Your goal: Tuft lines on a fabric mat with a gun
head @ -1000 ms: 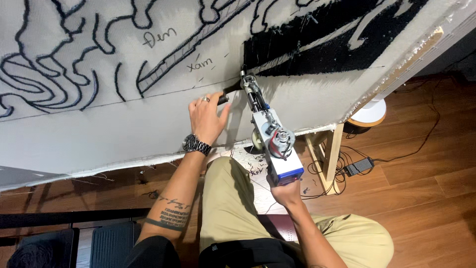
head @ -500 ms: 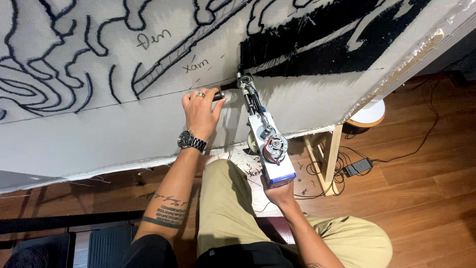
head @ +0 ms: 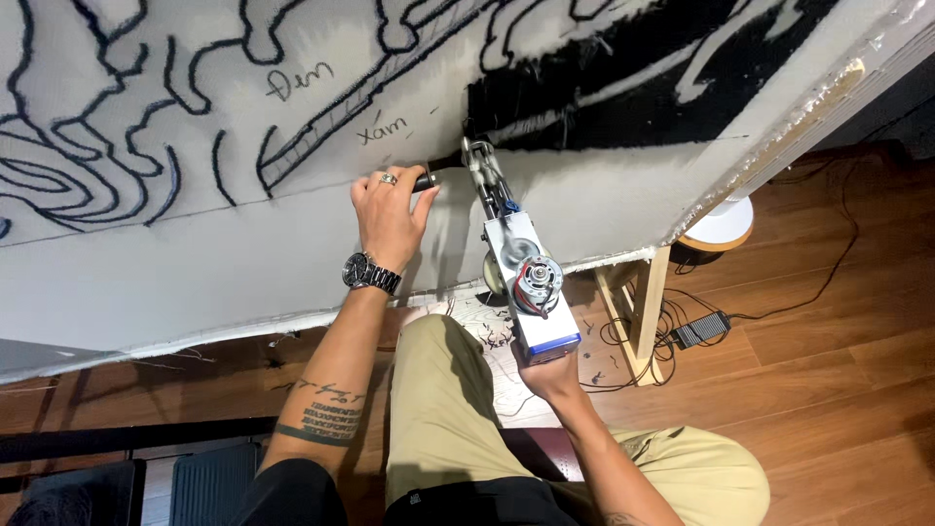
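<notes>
- Two hands work one tool: a tufting gun (head: pixel 516 253) with a silver body, an exposed motor and a blue base, its needle tip pressed against the stretched grey cloth (head: pixel 195 273).
- The left hand (head: pixel 390 209) is clenched around the gun's black front handle, knuckles resting on the cloth; a ring and a dark wristwatch (head: pixel 371 274) show.
- The right hand (head: pixel 547 375) grasps the gun from below, at its blue end, fingers mostly hidden behind it.
- The tip sits just under a dense black tufted patch (head: pixel 623 88); black outline curves run across the cloth to the left.
- Below, a wooden frame leg (head: pixel 645 312), cables and a power adapter (head: pixel 699 329) lie on the wooden floor (head: pixel 838 390).
</notes>
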